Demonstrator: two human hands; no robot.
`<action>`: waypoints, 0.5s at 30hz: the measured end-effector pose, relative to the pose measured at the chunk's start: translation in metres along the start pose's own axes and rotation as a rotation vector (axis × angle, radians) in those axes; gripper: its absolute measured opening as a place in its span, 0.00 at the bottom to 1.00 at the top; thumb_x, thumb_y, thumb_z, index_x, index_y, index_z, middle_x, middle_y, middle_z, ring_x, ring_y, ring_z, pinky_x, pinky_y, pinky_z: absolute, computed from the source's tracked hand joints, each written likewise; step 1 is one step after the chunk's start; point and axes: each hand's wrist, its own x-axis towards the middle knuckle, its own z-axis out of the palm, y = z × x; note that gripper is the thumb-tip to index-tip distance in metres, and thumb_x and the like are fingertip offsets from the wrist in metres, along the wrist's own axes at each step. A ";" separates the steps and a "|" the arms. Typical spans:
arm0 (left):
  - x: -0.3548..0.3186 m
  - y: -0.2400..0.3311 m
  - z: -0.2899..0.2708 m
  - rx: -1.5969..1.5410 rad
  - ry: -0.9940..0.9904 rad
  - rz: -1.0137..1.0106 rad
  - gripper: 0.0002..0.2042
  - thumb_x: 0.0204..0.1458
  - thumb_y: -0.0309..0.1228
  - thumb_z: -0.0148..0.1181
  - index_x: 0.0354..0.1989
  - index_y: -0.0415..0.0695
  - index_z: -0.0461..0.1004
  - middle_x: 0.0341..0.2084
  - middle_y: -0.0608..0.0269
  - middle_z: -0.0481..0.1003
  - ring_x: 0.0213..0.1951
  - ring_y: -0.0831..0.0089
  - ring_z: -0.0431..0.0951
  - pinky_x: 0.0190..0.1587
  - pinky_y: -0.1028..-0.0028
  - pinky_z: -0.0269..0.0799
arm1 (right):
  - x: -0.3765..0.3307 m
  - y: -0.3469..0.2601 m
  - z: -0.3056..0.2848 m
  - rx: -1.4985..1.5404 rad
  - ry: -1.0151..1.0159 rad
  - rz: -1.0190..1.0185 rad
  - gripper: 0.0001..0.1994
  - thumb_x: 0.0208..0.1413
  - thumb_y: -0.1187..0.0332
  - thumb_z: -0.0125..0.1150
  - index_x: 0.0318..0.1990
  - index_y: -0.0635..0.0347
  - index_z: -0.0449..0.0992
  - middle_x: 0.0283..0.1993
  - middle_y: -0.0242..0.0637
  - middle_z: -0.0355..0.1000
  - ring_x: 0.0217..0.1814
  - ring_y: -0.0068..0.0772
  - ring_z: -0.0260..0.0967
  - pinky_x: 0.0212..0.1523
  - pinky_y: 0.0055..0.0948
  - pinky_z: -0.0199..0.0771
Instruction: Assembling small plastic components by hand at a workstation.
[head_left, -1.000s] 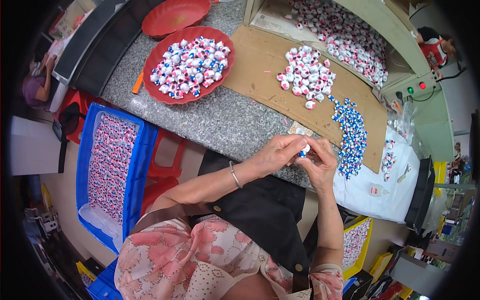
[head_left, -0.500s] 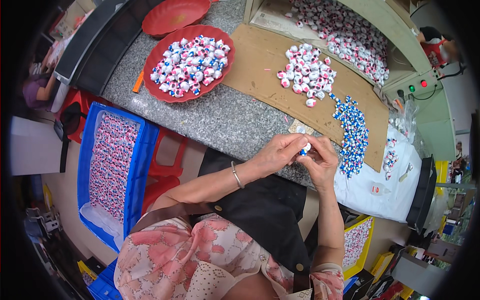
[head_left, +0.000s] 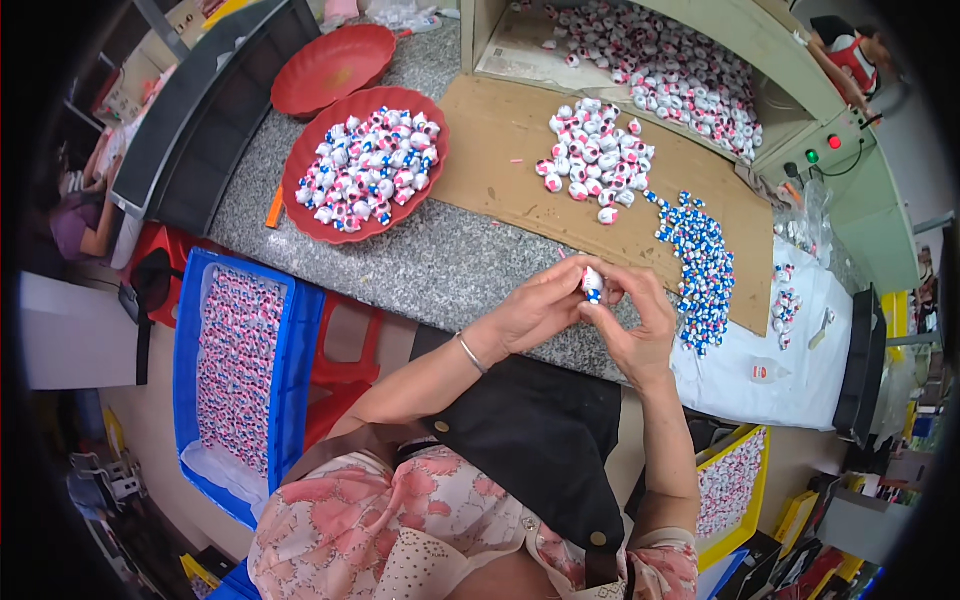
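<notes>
The grey stone surface (head_left: 440,265) carries everything, and a brown cardboard sheet (head_left: 520,140) lying on it serves as the landmark here. Beyond the cardboard stands a pale green cabinet (head_left: 800,100) whose open shelf is strewn with small white, pink-marked pieces. Left of the cardboard sits a red tray (head_left: 300,165) heaped with the same kind of pieces, with an empty red tray (head_left: 335,65) just behind it. Below the surface, well to the left of the cardboard, a blue crate (head_left: 190,300) holds rows of finished-looking pieces, likely placed low so it fills within easy reach. On the cardboard itself lie a white and pink pile (head_left: 595,160) and, toward its right edge, a pile of blue and white caps (head_left: 700,260), kept apart probably so each part is picked without sorting. At the cardboard's near edge, the left hand (head_left: 535,315) and right hand (head_left: 635,325) meet, each grip closed on one small white and blue piece (head_left: 592,283), pinched between the fingertips of both, seemingly to press its parts together.
</notes>
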 end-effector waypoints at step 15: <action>-0.002 -0.005 -0.011 -0.118 0.006 -0.013 0.18 0.64 0.34 0.54 0.60 0.44 0.65 0.54 0.55 0.69 0.59 0.64 0.68 0.63 0.62 0.63 | -0.006 0.009 0.008 -0.149 0.142 -0.065 0.16 0.39 0.76 0.77 0.35 0.60 0.75 0.33 0.37 0.72 0.31 0.32 0.72 0.31 0.28 0.72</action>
